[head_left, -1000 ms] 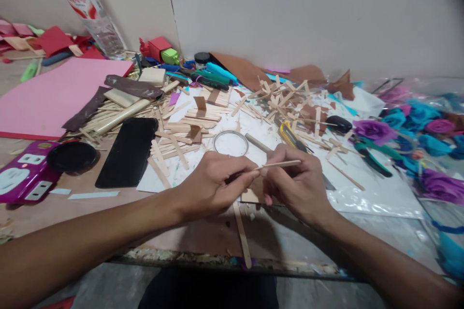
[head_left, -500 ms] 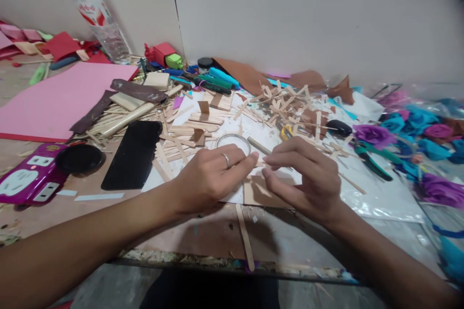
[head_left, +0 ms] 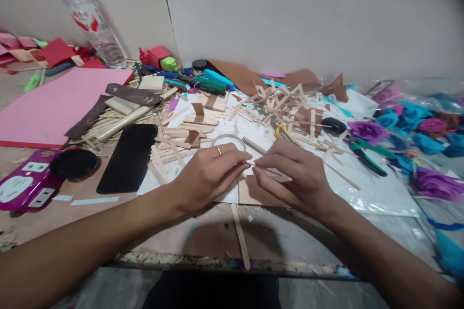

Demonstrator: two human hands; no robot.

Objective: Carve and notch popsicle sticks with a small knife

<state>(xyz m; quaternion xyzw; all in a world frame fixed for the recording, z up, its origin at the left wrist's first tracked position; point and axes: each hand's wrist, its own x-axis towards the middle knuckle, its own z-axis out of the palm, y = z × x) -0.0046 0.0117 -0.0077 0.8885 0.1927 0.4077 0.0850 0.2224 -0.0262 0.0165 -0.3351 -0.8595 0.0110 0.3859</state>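
Note:
My left hand is closed, with thumb and fingers pinched together and a ring on one finger. Facing it, my right hand also pinches, its fingertips nearly meeting the left ones. Something small and pale shows between the fingertips, too small to make out. Below them lies a brown board on white paper. Just beyond the hands are a clear ring-shaped object, perhaps a roll of tape, and a thin greyish rod. A single craft stick lies nearer the table's front edge.
Loose craft sticks heap up behind the hands. To the left are a black phone, a purple power strip and pink sheets. Green-handled pliers and paper flowers lie right; a plastic bottle stands behind.
My left fingers have risen a little and come together in a pinch, and the right fingertips have closed in towards them. The whole view has shifted slightly.

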